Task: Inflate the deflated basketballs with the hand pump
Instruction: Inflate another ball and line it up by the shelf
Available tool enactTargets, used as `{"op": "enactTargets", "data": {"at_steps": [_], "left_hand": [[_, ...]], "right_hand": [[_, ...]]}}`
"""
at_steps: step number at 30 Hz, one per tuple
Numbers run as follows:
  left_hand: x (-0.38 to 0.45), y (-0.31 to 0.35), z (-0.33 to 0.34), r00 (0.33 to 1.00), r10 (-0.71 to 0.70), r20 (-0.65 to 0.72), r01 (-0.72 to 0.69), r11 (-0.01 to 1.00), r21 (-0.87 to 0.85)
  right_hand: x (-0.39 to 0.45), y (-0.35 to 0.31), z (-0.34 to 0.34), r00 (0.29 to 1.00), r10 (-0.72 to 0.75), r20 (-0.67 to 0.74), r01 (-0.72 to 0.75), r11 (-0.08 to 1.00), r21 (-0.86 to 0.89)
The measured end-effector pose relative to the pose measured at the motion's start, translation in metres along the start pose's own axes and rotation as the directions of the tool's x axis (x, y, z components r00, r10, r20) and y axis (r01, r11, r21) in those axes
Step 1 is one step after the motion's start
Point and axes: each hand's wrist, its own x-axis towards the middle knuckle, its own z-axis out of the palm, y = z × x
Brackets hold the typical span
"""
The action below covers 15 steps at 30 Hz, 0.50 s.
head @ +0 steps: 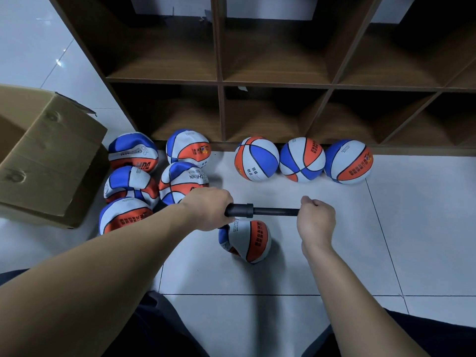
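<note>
Left hand: the left hand wraps its fingers around the barrel of the black hand pump, held level above the floor.
Right hand: the right hand closes in a fist on the pump's far end, its rod drawn out between the two hands.
Ball at the pump: a part-flat basketball lies on the tiled floor just below the pump.
Flat balls: five limp balls cluster beside a cardboard box.
Round balls: three full balls line the foot of a wooden shelf unit.
</note>
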Motion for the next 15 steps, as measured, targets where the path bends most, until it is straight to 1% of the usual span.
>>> {"op": "enactTargets", "data": {"at_steps": [6, 9, 15], "left_hand": [[0.000, 0.002, 0.000, 1.000, 0.008, -0.026, -0.008, 1.000, 0.022], [0.001, 0.004, 0.000, 0.999, 0.023, -0.046, -0.023, 1.000, 0.020], [-0.002, 0.010, -0.004, 0.998, 0.045, -0.050, -0.044, 0.999, 0.015]], "right_hand": [[-0.016, 0.003, 0.015, 0.997, -0.074, -0.020, 0.073, 0.997, -0.029], [-0.024, 0.002, 0.020, 0.993, -0.117, 0.003, 0.117, 0.991, -0.060], [-0.038, 0.001, 0.031, 0.988, -0.137, 0.067, 0.142, 0.986, -0.088]]}}
